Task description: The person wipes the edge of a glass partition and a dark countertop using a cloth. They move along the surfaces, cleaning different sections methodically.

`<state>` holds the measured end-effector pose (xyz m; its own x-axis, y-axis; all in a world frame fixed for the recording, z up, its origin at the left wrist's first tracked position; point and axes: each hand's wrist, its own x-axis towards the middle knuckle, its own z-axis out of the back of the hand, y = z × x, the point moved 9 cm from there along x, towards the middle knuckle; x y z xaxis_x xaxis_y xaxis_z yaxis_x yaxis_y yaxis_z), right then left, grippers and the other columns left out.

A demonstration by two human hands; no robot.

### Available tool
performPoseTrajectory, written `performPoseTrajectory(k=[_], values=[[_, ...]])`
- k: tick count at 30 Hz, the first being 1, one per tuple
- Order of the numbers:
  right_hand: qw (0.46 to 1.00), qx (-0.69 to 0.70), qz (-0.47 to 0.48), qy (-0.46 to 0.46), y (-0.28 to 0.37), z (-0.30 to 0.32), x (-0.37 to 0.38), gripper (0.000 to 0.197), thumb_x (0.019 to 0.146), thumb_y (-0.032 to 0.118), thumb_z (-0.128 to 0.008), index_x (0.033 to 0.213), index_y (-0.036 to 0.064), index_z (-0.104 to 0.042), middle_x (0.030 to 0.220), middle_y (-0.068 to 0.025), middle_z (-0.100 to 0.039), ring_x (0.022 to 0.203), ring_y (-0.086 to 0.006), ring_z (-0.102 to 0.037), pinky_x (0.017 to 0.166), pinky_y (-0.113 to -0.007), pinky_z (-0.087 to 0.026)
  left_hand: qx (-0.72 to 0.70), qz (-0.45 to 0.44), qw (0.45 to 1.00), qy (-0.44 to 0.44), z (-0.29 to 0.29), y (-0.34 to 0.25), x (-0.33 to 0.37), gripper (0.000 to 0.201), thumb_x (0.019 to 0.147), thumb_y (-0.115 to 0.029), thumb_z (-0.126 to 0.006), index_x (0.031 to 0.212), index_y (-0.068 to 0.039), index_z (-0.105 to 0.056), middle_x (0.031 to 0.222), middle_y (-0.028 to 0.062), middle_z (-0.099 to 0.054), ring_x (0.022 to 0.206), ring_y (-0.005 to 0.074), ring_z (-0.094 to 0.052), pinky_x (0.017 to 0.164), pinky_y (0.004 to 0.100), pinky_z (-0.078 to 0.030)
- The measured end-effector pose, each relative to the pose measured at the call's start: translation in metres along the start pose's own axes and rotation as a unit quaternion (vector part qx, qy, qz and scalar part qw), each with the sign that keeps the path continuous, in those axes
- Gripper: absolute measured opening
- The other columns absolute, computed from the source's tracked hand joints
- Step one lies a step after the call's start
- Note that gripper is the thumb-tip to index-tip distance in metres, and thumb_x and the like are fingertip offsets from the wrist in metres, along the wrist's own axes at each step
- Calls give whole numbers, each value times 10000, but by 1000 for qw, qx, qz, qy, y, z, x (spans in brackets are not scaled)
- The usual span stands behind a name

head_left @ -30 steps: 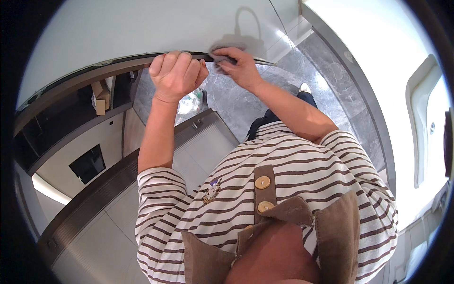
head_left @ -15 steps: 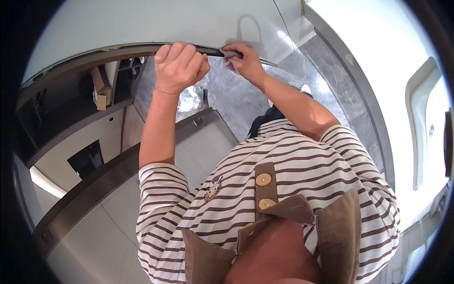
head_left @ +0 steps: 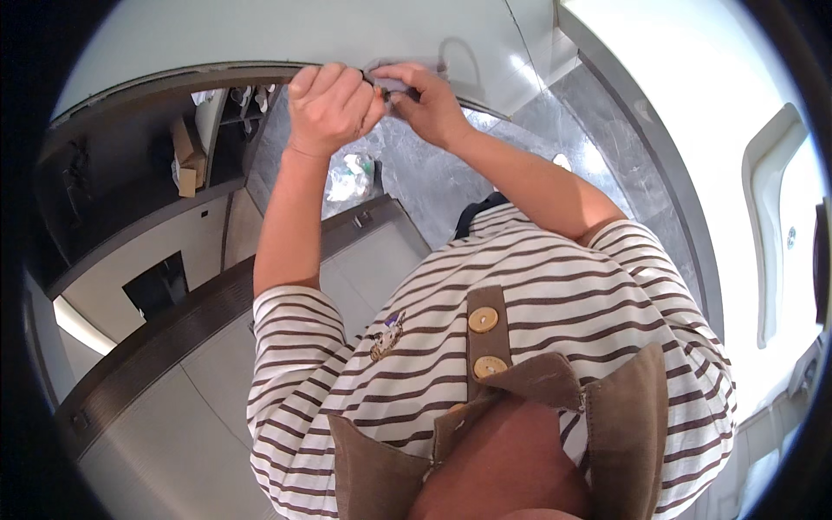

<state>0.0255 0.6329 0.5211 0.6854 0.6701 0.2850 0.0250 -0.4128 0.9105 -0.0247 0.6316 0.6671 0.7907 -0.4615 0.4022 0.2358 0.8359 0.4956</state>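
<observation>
Cloth [head_left: 393,85], pinched in the right hand [head_left: 433,111], lay at the edge [head_left: 243,73] of the panel [head_left: 260,36] beside the left hand [head_left: 331,106], curled over that edge; wiping looked the step in hand, the next stroke likely wanting even pressure.

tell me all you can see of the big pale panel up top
The pale panel looks broad, smooth and glossy, faintly reflecting a curved shape; its far side is out of view. Dark trim borders its near edge, where the left hand is closed and the right hand pinches a mostly hidden grey cloth.
</observation>
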Motion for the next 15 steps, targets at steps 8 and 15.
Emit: performPoseTrajectory(k=[8,15], values=[[996,-35,-80,4,-66,26,-18,353,797,-54,-556,1117,67,-645,1055,-92,-630,870,-211,-617,779,-307,-497,8,-1,1000,-7,-3,-8,1,273,681,-178,-640,551,-167,-400,607,-18,-408,617,135,-491,644,304,-309],[978,124,-164,24,-16,11,-7,308,822,15,-557,1108,66,-659,1072,-83,-621,728,-148,-602,653,-265,-509,5,14,999,28,-10,-15,-1,237,665,-159,-654,553,-149,-445,634,-12,-489,646,147,-532,653,299,-315]])
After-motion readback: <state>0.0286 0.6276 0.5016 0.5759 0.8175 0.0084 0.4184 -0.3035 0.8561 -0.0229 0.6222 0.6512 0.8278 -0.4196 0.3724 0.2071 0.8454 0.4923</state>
